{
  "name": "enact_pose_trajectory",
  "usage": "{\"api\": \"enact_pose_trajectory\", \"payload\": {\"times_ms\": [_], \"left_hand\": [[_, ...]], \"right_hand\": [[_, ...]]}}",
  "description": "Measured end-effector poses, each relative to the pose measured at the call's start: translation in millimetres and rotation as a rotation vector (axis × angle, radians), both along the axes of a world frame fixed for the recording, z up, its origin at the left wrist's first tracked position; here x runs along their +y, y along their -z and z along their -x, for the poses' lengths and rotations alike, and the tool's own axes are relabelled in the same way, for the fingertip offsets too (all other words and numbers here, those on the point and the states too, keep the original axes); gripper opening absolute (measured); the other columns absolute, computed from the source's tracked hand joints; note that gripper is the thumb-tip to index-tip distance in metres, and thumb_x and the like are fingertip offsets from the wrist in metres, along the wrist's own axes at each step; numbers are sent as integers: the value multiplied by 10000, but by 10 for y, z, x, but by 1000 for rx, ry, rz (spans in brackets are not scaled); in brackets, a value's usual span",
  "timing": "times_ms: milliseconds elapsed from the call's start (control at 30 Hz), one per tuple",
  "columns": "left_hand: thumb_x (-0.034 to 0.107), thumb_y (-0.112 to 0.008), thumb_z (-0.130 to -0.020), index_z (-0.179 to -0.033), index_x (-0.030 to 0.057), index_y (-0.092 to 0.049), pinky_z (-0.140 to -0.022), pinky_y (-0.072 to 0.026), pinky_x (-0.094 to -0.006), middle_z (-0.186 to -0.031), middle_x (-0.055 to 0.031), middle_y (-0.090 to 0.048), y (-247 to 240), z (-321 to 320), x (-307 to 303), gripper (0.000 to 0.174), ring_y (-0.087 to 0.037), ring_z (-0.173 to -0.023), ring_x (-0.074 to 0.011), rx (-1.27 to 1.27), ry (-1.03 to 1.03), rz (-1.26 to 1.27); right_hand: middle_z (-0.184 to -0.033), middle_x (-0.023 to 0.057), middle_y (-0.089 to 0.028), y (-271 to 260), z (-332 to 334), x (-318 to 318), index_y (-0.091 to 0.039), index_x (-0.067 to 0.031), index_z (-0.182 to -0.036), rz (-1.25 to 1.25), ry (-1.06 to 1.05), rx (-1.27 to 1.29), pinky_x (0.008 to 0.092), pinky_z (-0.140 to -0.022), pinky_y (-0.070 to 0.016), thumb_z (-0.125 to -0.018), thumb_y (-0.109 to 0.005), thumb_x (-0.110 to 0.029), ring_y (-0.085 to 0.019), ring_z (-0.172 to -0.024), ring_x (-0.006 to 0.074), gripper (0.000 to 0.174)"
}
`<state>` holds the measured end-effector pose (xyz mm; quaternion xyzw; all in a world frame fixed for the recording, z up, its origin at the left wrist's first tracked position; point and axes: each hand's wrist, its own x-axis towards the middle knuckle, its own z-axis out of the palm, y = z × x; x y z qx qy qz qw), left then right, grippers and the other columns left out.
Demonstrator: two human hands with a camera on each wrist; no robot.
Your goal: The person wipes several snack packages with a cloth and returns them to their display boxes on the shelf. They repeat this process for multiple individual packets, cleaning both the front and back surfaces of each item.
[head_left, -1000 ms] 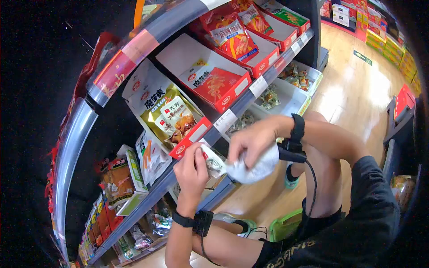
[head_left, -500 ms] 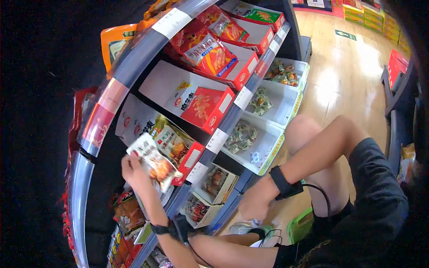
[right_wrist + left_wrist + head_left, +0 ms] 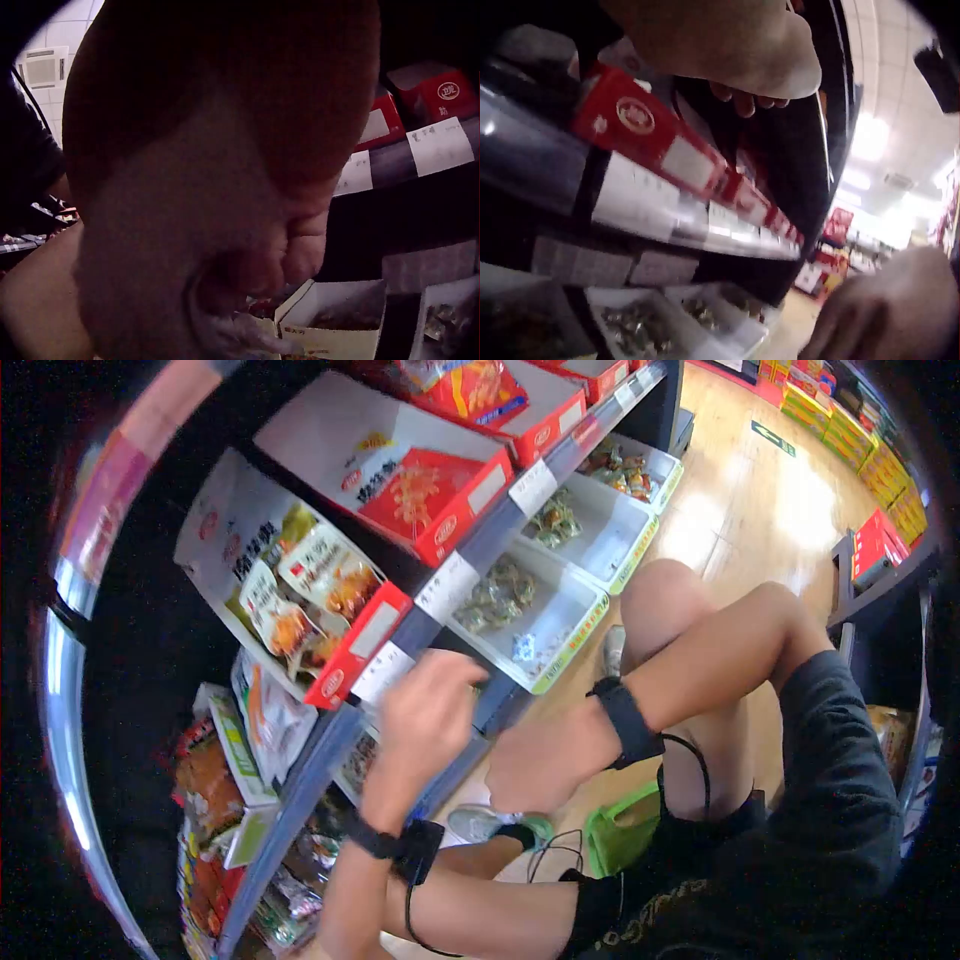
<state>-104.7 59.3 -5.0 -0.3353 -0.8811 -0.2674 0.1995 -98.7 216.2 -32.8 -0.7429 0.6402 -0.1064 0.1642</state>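
Head and right wrist views show the left hand empty, fingers loosely bent, near the red-fronted box, its packets presumably leaned for label display, and the right hand clamping crumpled plastic.

Arrow sign on floor; yellow boxes stacked

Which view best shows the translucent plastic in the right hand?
Right wrist. Up close, the translucent plastic shows by the curled fingers of the right hand, though dimly lit. Head has that hand blurred, with no plastic I can make out. Left wrist: just a blurred hand at lower right, plastic not discernible.
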Motion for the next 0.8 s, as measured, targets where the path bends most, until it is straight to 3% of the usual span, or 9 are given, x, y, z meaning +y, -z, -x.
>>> {"api": "enact_pose_trajectory", "payload": {"times_ms": [100, 133, 233, 300, 433, 533, 633, 767, 800], "left_hand": [[20, -564, -787, -897, 19, -635, -700, -520, -392, -913, -152, -633, 737, -78, -40, 131, -633, -817, -317, -372, 59, 162], [33, -567, -801, -923, 15, -639, -705, -523, -392, -938, -167, -640, 938, -100, -72, 143, -639, -842, -317, -469, 54, 220], [70, -504, -818, -928, 41, -636, -726, -497, -448, -913, -165, -620, 1400, -50, -399, 175, -621, -831, -352, -558, -139, 241], [64, -496, -825, -957, 34, -626, -795, -484, -449, -963, -185, -621, 1720, 150, -709, 187, -607, -911, -364, -580, -260, 192], [52, -482, -842, -1059, 23, -611, -944, -429, -430, -1099, -225, -608, 1893, 442, -1128, 254, -547, -1095, -387, -789, -592, 204], [54, -477, -855, -1136, 18, -604, -1005, -386, -417, -1167, -237, -590, 2513, 345, -1745, 310, -508, -1172, -390, -590, -365, 354], [-28, -529, -756, -1068, 40, -626, -951, -429, -483, -1152, -199, -553, 2618, 235, -1877, 334, -507, -1097, -428, -585, -329, 535], [48, -571, -750, -854, 15, -693, -907, -456, -484, -1104, -157, -581, 2719, 286, -1818, 163, -523, -1082, -365, -348, -292, 954], [71, -571, -756, -811, 20, -695, -896, -465, -460, -1076, -150, -590, 2975, 317, -1922, 145, -524, -1075, -351, -290, -343, 827]], "right_hand": [[-676, 163, -644, 158, 7, 43, -667, -34, -724, 3, -25, -9, 455, -550, -494, -746, -606, -157, -649, -650, 353, 139], [-628, 164, -637, 214, 10, 98, -663, -20, -621, 136, 3, -94, 415, -488, -473, -605, -650, -148, -625, -564, 313, 130], [-636, 154, -639, 197, 11, 167, -653, -25, -640, 108, 35, -79, 418, -520, -484, -645, -635, -140, -637, -600, 316, 117], [-642, 148, -640, 121, 46, 179, -647, -28, -652, 75, 58, -54, 421, -542, -491, -672, -625, -135, -645, -625, 318, 111], [-653, 135, -641, 61, 91, 143, -634, -35, -677, 61, 108, -34, 426, -585, -505, -725, -606, -125, -662, -674, 322, 107], [-658, 116, -646, 15, 107, 74, -628, -39, -693, 10, 161, -46, 404, -603, -512, -718, -617, -128, -669, -687, 297, 94], [-672, 102, -651, -48, 121, 12, -625, -34, -744, -73, 127, -72, 384, -625, -514, -712, -629, -126, -670, -695, 286, 98], [-676, 96, -650, 18, 135, 15, -615, -24, -782, 111, 139, -49, 374, -646, -512, -710, -636, -121, -670, -705, 282, 122], [-675, 96, -649, -52, 134, -3, -613, -26, -780, 89, 128, -35, 374, -647, -511, -711, -636, -121, -670, -707, 283, 119]]}}
